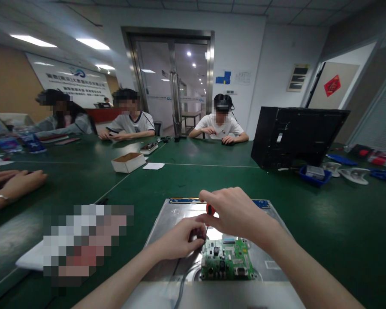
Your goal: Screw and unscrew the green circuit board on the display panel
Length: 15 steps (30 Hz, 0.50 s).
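Note:
A green circuit board [227,259] lies on a silvery metal panel [270,240] in front of me. My right hand [233,214] is closed round the red and black handle of a screwdriver [209,209], held upright with its shaft pointing down at the board's upper left corner. Beside that corner, my left hand [186,238] has its fingers bent together near the shaft; what they hold, if anything, is hidden. A grey cable [181,285] runs from the board's left side toward the panel's near edge.
An open cardboard box [128,163] stands on the green table [196,176] at centre left. A black monitor [296,137] and a blue tray [315,175] are at the right. Another person's hands [22,184] rest at the left; several people sit across the table.

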{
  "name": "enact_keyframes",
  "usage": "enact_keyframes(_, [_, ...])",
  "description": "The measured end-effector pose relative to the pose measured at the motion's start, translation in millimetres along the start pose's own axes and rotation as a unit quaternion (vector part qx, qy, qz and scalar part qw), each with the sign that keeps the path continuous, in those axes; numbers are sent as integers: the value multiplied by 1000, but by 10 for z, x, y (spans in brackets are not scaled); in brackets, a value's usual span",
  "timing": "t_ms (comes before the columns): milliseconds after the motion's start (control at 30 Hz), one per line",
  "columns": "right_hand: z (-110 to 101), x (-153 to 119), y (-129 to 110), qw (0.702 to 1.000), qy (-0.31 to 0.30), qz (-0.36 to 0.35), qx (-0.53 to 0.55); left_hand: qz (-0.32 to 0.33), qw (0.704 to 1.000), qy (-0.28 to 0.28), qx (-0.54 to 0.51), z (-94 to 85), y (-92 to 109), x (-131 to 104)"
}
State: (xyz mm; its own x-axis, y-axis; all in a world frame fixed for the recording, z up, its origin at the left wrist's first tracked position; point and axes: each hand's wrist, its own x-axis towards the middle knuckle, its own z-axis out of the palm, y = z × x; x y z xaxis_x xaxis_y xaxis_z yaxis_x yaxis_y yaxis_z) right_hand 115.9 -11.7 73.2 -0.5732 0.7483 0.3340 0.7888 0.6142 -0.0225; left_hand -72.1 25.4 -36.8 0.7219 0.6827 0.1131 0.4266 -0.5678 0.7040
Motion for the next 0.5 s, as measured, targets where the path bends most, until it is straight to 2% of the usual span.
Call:
enact_keyframes(100, [8, 3, 5, 1000, 0, 6, -16, 11, 1000, 0, -4, 0, 0, -3])
enact_keyframes(333, [-25, -15, -10, 1000, 2, -21, 20, 16, 1000, 3, -3, 7, -26, 0])
enact_keyframes(500, [-16, 3, 19, 1000, 0, -13, -3, 15, 1000, -12, -5, -19, 6, 10])
